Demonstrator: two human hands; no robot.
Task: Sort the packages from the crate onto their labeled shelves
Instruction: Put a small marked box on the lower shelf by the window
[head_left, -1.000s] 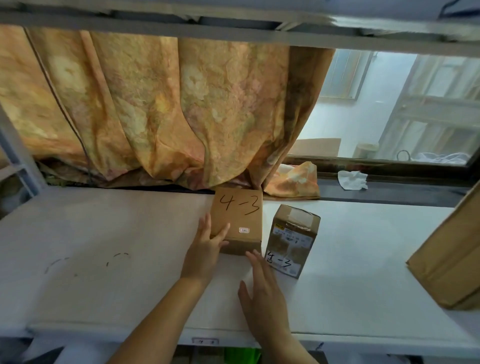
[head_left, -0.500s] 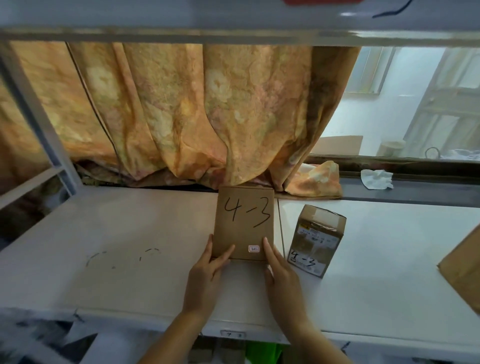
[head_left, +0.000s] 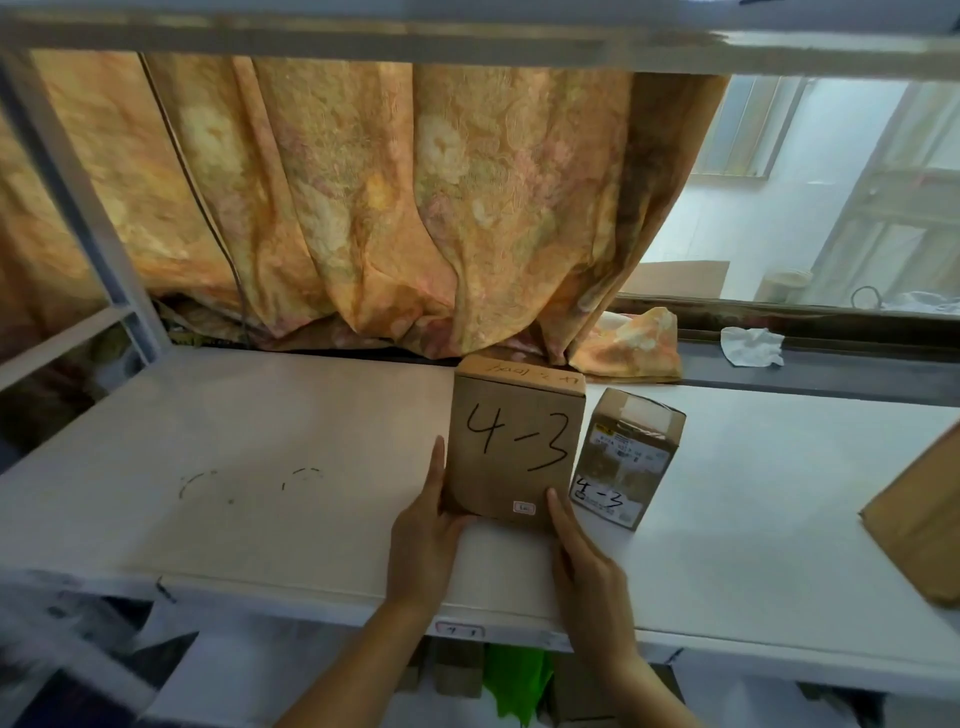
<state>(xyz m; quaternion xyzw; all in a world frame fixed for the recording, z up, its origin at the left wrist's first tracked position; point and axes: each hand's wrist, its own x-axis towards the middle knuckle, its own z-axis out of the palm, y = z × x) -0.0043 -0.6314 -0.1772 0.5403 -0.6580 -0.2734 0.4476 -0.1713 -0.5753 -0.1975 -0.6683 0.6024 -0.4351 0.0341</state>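
On the white shelf board (head_left: 260, 493), straight ahead of the person and between the two hands, stands the brown cardboard box with "4-3" written in black marker (head_left: 514, 447). It is upright on a narrow side, its long axis vertical and its marked face turned toward the camera. A strip of its top, with some handwriting, shows above.

The left hand (head_left: 423, 540) holds its lower left edge: the fingers run straight up the side and the thumb curls in under the bottom front corner. The right hand (head_left: 582, 561) lies with straight fingers against the lower right corner, pressing rather than gripping. Both hands are about equally near, though the left reaches higher up the box.

Just beside it on the right, a narrow gap apart, stands a smaller brown carton with a printed label and its own "4-3" (head_left: 626, 457). The right hand's fingertips sit at the mouth of that gap, so any squaring-up probably has more room on the left. A small tag (head_left: 460, 630) on the shelf's front edge is too blurred to read. An orange floral curtain (head_left: 389, 208) hangs behind.
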